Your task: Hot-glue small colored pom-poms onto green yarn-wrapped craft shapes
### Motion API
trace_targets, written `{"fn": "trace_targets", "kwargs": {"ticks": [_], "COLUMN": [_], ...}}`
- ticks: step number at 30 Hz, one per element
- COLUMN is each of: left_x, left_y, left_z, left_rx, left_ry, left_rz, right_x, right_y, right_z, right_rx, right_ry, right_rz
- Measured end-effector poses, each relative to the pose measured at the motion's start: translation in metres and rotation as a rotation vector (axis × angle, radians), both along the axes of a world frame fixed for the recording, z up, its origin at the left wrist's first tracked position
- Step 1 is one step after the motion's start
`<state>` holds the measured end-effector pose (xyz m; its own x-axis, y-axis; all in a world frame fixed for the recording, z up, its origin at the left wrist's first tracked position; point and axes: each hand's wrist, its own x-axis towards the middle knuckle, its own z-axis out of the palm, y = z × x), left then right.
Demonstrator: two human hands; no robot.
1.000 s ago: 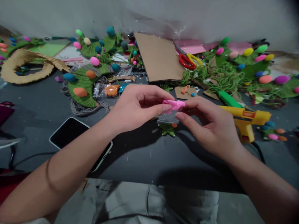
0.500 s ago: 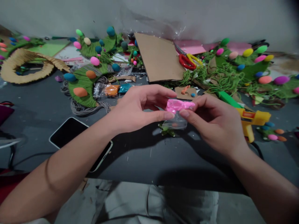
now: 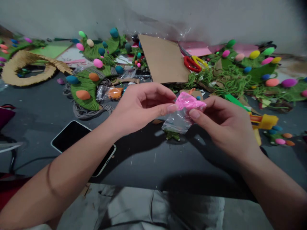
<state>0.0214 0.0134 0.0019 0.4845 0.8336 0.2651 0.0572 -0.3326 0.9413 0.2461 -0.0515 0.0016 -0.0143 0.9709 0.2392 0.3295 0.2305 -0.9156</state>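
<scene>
A clear plastic packet of bright pink clay [image 3: 188, 101] is held up over the dark table, its loose wrap hanging below. My left hand [image 3: 146, 107] pinches the packet's left edge between thumb and fingers. At the packet's right side, my right hand [image 3: 223, 123] grips it, thumb in front and fingers behind. Under the hanging plastic lies a small green star-shaped piece [image 3: 173, 135], partly covered from view. Behind my left hand rests a packet of orange clay [image 3: 115, 93], beside a green yarn-wrapped piece [image 3: 87, 88] dotted with orange and blue balls.
A phone [image 3: 72, 137] lies beneath my left forearm. Right of my right hand is a yellow glue gun [image 3: 268, 121]. Scissors [image 3: 193, 64] rest by a cardboard sheet [image 3: 163, 60]. Green yarn scraps [image 3: 230, 80] spread at the back right; a tan wrapped ring [image 3: 11, 70] sits left.
The pink packet has tilted and risen slightly, showing more of its face and more loose plastic below. My right hand has shifted a little right.
</scene>
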Motion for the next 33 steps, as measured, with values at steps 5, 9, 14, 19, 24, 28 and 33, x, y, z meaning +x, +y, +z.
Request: {"fn": "trace_targets", "kwargs": {"ticks": [5,9,14,19,24,28,33], "left_x": [0.003,0.004,0.002,0.000,0.000,0.001,0.004], "left_y": [-0.004,-0.005,-0.004,-0.005,-0.005,-0.005,-0.007], "left_z": [-0.002,-0.003,-0.002,0.003,0.005,0.003,0.004], "left_rx": [-0.048,0.046,0.099,0.221,0.234,0.121,0.034], "left_ry": [-0.025,0.008,0.086,0.229,0.267,0.237,0.190], "left_rz": [-0.073,-0.060,-0.056,-0.019,0.037,0.001,0.008], "right_x": [-0.002,-0.003,0.002,0.006,0.002,0.001,0.001], "right_y": [0.000,-0.001,0.002,0.002,-0.002,-0.002,-0.002], "right_z": [0.001,-0.004,-0.009,-0.009,-0.009,-0.011,-0.011], "right_rx": [-0.005,0.012,0.014,0.037,0.111,0.140,0.172], "right_ry": [-0.003,-0.021,0.128,0.105,-0.055,-0.036,-0.115], "right_rz": [-0.076,-0.089,-0.061,0.100,0.011,-0.014,0.035]}}
